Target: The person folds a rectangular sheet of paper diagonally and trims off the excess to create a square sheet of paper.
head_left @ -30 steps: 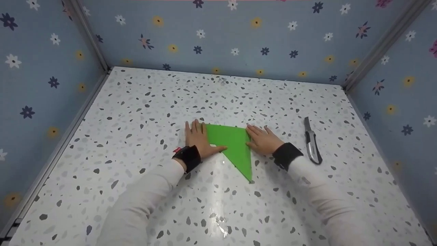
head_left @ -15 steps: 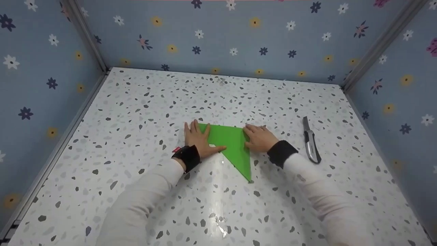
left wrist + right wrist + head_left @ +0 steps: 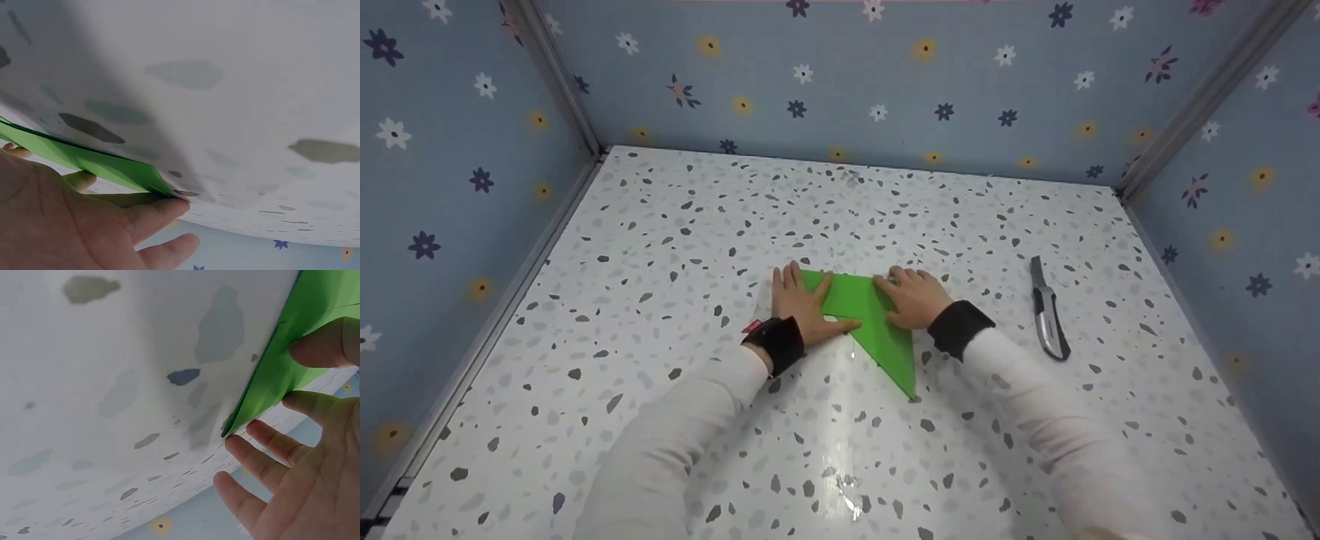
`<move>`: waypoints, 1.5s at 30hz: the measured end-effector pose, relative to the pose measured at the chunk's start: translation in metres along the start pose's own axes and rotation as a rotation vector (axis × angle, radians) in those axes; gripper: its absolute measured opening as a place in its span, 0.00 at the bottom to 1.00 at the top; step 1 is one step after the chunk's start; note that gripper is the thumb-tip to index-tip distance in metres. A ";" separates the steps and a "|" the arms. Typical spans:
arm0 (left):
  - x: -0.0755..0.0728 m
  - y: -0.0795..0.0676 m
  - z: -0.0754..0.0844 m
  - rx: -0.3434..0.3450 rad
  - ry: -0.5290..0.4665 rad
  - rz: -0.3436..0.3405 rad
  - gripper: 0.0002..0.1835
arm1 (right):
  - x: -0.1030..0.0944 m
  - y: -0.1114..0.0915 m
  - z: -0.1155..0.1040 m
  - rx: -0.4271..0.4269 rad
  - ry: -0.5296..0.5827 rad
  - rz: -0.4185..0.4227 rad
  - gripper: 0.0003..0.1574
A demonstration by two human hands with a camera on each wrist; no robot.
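A folded sheet of green paper (image 3: 859, 300) lies on the speckled tabletop, with one long point toward the person. My left hand (image 3: 802, 311) rests on its left part, fingers spread and thumb stretched along the inner edge. Over the upper right part, my right hand (image 3: 919, 298) touches the paper with its fingertips and thumb. In the left wrist view, the left fingers lie along the green paper (image 3: 90, 163). The right wrist view has the right thumb (image 3: 323, 343) on the paper's face and the other fingers near its far edge.
A utility knife (image 3: 1048, 315) with a silver and black handle lies to the right of the right hand, its blade end away from the person. Blue flowered panels (image 3: 877, 82) stand around the back and sides of the white speckled table (image 3: 697, 210).
My right hand has slid left from the paper's right edge onto its face. The left hand has stayed in place, its index finger spread wider. The paper looks unmoved.
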State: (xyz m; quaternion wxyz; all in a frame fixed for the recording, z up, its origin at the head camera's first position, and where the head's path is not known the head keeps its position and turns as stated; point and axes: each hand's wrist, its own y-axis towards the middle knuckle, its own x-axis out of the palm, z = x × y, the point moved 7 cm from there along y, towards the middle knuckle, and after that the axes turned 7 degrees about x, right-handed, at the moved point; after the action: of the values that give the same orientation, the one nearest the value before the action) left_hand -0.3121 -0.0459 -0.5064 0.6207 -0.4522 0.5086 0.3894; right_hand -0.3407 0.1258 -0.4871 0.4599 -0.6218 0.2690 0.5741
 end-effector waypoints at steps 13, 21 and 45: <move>0.000 0.003 0.000 0.008 0.044 -0.029 0.60 | -0.007 0.007 -0.020 -0.032 -0.086 0.052 0.48; 0.002 0.003 0.001 0.017 0.054 -0.029 0.57 | -0.007 0.014 -0.025 -0.031 -0.119 0.015 0.56; -0.013 0.006 0.011 -0.019 0.136 -0.127 0.60 | -0.009 0.017 -0.030 -0.011 -0.212 -0.016 0.59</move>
State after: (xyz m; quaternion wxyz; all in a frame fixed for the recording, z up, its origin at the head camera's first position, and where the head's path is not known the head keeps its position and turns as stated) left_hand -0.3173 -0.0343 -0.4938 0.6039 -0.5148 0.5161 0.3223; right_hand -0.3430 0.0903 -0.4850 0.4868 -0.5620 0.2108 0.6346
